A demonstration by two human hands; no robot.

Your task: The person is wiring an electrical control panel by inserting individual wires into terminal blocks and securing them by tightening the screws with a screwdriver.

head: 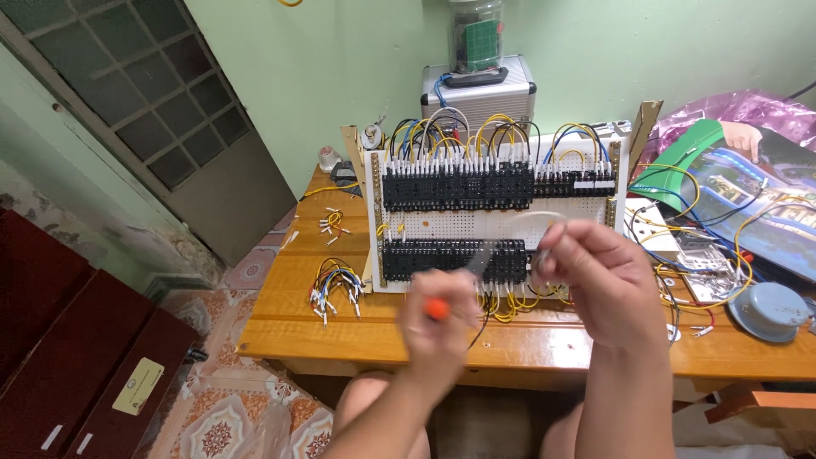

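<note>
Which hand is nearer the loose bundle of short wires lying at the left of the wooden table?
Left. The left hand, blurred and holding something orange, is just right of the wire bundle. The right hand is farther right, before the white panel.

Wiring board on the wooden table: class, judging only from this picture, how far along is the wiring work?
Done: the upper terminal row already carries many looped yellow, blue and black wires. In hand: the left hand holds an orange-handled tool, blurred, and the right hand pinches something small and blurred near the lower terminal row. Left: that lower row shows few wires, and loose jumper wires lie on the table.
</note>
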